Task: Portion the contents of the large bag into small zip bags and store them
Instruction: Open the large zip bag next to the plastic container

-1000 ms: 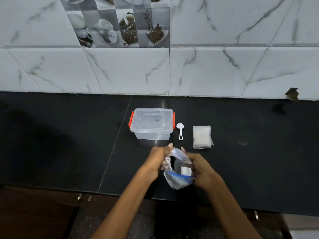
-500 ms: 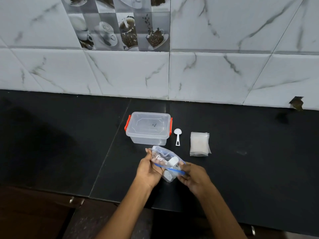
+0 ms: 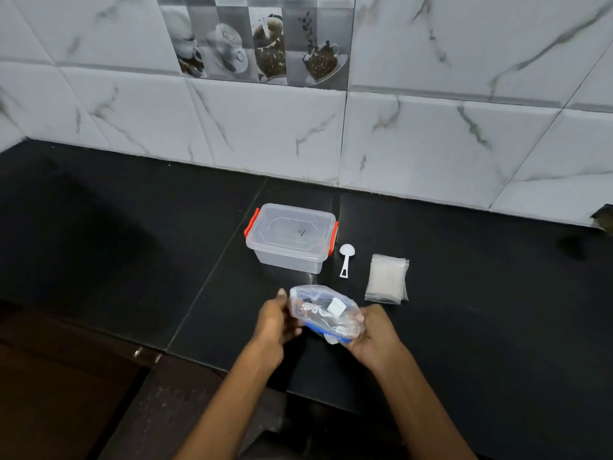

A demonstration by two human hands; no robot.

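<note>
I held the large bag (image 3: 323,312) above the counter (image 3: 464,310), between both hands. My left hand (image 3: 275,322) curled round its left edge; my right hand (image 3: 373,335) gripped its blue zip end from below. Behind the bag stood a lidded box (image 3: 290,237), a white scoop (image 3: 345,260) just right of it, then a stack of small bags (image 3: 387,278).

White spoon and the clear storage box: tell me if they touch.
Apart. The head view shows a strip of black counter between the white spoon and the clear storage box.
</note>
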